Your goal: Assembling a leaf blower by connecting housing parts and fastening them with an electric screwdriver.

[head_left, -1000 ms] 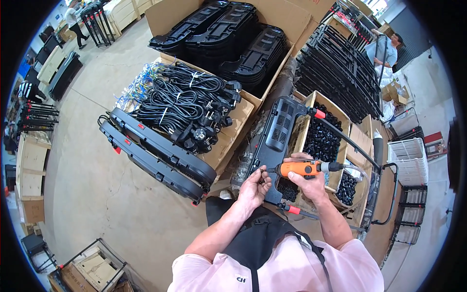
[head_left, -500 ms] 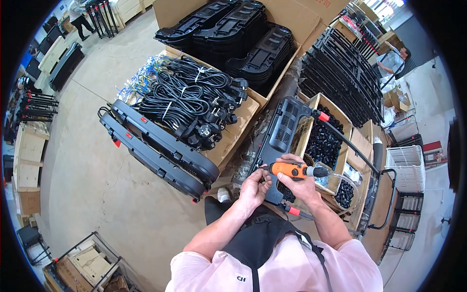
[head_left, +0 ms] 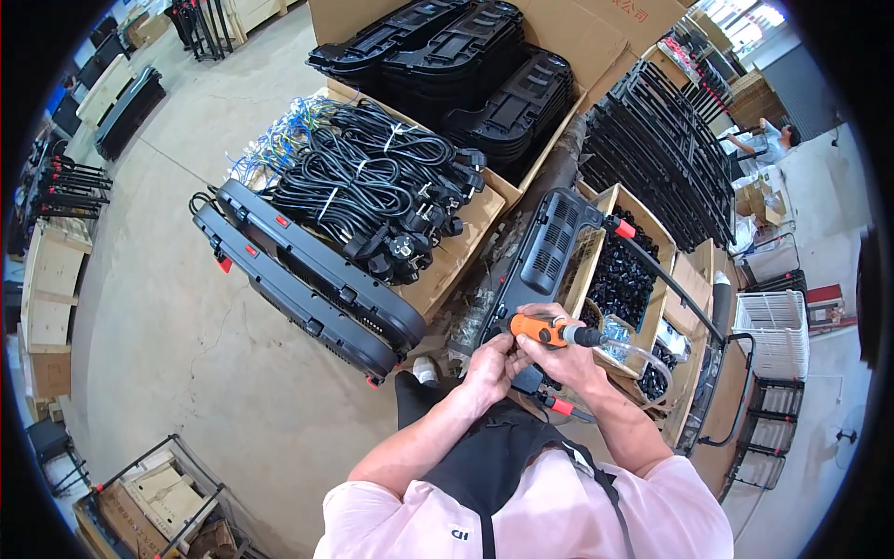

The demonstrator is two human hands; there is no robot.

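Note:
My right hand (head_left: pixel 564 363) is wrapped round an orange air screwdriver (head_left: pixel 538 329) with a black rear end, from which a clear hose (head_left: pixel 643 352) curls away. The tool lies across a black plastic housing (head_left: pixel 549 247) with slotted vents, right in front of me. Close against the tool's front end, my left hand (head_left: pixel 488 367) has its fingers pinched together, nearly touching the right hand. Anything between those fingertips is hidden, as is the tool's bit. A black tube frame (head_left: pixel 675 284) with red end pieces joins the housing.
Wooden bins of small black parts (head_left: pixel 622 279) and silvery screws (head_left: pixel 615 337) stand on the right. Bundled black power cords (head_left: pixel 358 177) lie on cardboard at left, beside two long black housings (head_left: pixel 307 270). Stacked black covers (head_left: pixel 512 102) fill a carton behind. A person (head_left: pixel 768 144) is far right.
The screwdriver has come slightly left, its front end now turned more toward my left hand. My two hands are closer together. The whole view has shifted a little.

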